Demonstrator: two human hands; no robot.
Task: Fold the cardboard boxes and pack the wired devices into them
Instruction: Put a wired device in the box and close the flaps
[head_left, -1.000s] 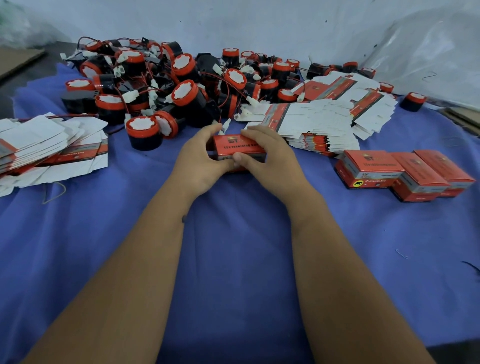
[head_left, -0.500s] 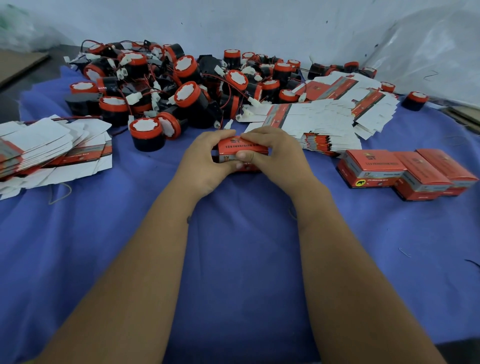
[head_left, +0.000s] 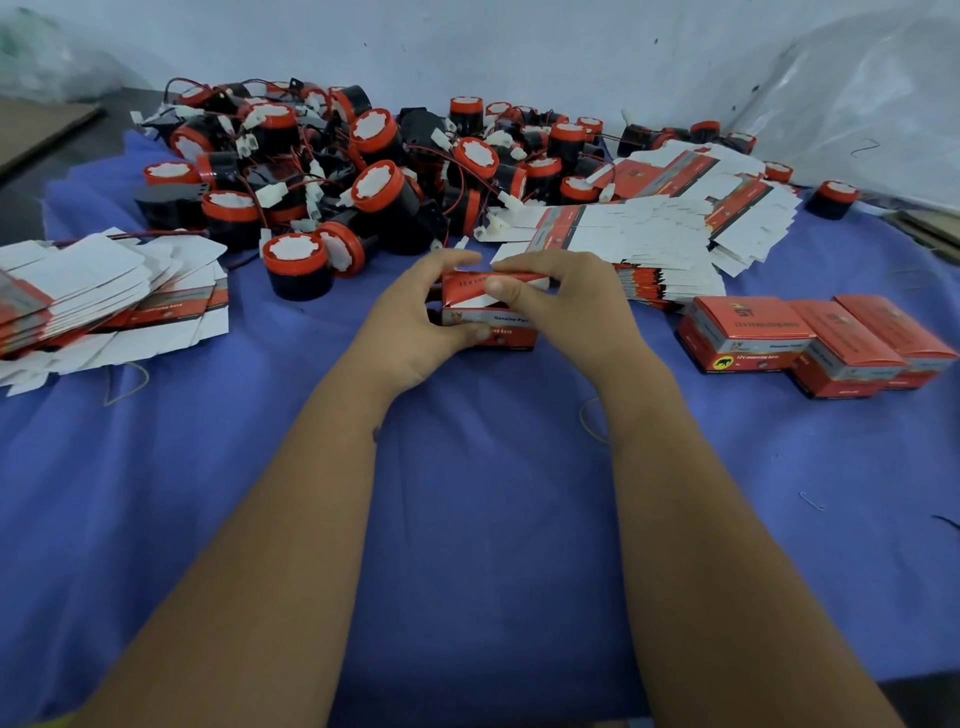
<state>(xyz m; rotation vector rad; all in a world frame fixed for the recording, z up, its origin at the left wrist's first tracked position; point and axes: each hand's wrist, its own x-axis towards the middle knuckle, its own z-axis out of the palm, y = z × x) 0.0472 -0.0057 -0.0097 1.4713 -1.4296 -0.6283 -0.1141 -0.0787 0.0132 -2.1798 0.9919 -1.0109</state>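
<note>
At frame centre, your left hand (head_left: 410, 322) steadies the box (head_left: 488, 317) while your right hand (head_left: 566, 301) pinches its flap down.

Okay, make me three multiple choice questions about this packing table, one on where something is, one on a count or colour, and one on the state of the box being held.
1. Where do the closed boxes lie from the person's view?
A. To the right of the hands
B. Left of the hands, on the flat stack
C. On top of the device pile

2. How many closed boxes sit in that row?
A. One
B. Three
C. Six

3. What state is the box in hand in?
A. Lying flat and unfolded
B. Shaped, with its top flap not yet shut
C. Torn in two pieces

Answers:
1 A, the row sits on the blue cloth beside the right hand.
2 B, three red tops show side by side.
3 B, the left hand and right hand grip a formed box whose top flap shows its white inside.
</note>
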